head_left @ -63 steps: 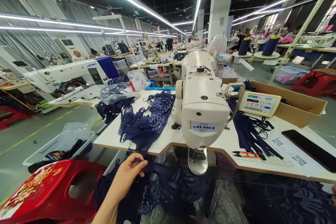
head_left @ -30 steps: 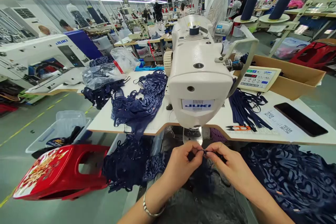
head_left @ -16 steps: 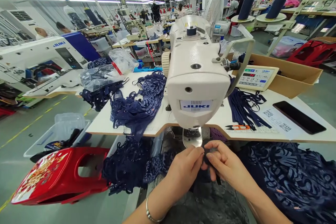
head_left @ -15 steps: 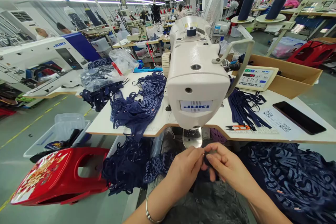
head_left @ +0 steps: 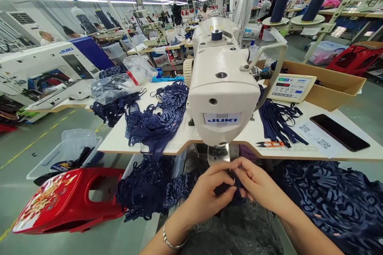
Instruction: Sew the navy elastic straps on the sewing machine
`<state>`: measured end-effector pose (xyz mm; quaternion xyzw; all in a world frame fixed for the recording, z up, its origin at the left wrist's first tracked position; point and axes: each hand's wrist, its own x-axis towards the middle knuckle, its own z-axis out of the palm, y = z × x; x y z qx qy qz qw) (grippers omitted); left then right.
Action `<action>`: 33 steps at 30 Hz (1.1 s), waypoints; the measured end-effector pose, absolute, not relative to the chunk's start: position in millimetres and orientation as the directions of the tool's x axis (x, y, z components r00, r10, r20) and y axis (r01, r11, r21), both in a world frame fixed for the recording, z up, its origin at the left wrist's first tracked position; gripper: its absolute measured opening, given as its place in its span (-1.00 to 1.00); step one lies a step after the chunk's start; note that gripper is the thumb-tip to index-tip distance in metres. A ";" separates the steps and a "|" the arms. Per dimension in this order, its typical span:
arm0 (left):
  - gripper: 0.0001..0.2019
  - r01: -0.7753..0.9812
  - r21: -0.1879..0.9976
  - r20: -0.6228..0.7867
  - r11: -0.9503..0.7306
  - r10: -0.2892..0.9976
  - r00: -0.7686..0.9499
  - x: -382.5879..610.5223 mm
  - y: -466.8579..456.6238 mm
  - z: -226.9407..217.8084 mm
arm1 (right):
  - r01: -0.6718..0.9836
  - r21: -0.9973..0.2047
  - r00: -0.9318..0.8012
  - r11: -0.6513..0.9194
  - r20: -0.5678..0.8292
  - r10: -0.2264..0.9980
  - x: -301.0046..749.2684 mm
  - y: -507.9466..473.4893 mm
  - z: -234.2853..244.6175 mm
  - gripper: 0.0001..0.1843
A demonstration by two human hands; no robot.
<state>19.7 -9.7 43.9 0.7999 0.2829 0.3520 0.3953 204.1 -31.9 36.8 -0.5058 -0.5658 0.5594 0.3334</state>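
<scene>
Bringing both hands together just below the machine head: left hand (head_left: 209, 191) and right hand (head_left: 257, 185) meet at the fingertips over a small dark piece (head_left: 238, 185), which sits right between them and is mostly hidden. The right fingers look pinched on it; the left thumb and index finger curve around a gap, so I can't tell if that one's really gripping. There's a silver bangle (head_left: 171, 240) on the left wrist. Just past the fingertips is a shiny metal plate (head_left: 217, 153) under the white JUKI sewing machine (head_left: 223, 95). Left of that, a heap of navy patterned fabric (head_left: 170, 109) spills over the edge of the white desk (head_left: 255, 135), with a tangled navy bundle (head_left: 146, 189) below. Off to the right you've got navy strips (head_left: 275, 121), orange-handled snips (head_left: 271, 144), a QR-code sheet (head_left: 318, 137) and a black phone (head_left: 339, 132) partly on the sheet, plus a control panel (head_left: 291, 87) in front of a cardboard box (head_left: 335, 87). More patterned cloth (head_left: 335, 199) is bunched by the right forearm, and a red stool (head_left: 68, 199) is way over on the left.
</scene>
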 end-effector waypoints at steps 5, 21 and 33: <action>-0.87 0.275 0.807 0.345 -0.522 0.796 0.497 24.2 -12.9 40.5 | 0.357 -0.934 -0.102 -0.027 -0.068 0.992 201.2 -33.9 32.3 -0.67; -0.84 0.054 0.996 -0.086 0.068 0.884 0.459 21.9 -9.5 47.7 | 0.560 -0.702 -0.058 0.440 0.496 0.866 221.9 -34.7 47.1 -0.88; -0.87 -0.061 0.992 -0.077 0.108 0.923 0.377 28.5 -8.2 37.1 | 0.269 -0.920 -0.145 0.284 0.253 0.957 200.9 -47.7 9.8 -0.75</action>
